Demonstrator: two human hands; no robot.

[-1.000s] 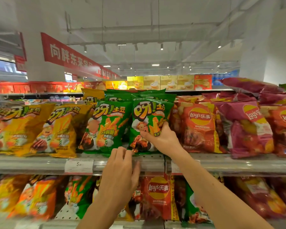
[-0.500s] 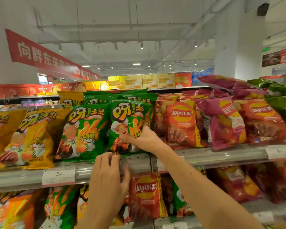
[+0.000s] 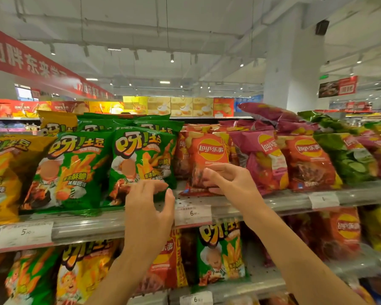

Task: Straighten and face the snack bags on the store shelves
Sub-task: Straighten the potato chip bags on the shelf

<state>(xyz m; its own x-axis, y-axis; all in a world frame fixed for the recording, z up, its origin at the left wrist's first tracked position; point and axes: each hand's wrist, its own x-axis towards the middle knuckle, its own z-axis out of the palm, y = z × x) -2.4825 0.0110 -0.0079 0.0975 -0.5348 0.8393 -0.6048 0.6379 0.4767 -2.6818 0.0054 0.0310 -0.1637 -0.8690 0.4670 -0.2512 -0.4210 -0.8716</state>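
Snack bags: 2 green front; right hand (image 3: 229, 180) grips red bag (image 3: 204, 159).

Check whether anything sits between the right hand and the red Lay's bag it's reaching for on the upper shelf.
Nothing visible does. The right hand is already at the front of the red Lay's bag, fingers curled against its lower part; no other bag lies between them.

Green snack bags (image 3: 139, 164) at frame centre are glossy, crinkled plastic film; the red Lay's bag (image 3: 207, 159) beside them shines likewise; the shelf edge (image 3: 284, 200) looks like smooth grey metal; the price tags (image 3: 193, 214) are matt white paper behind clear plastic.
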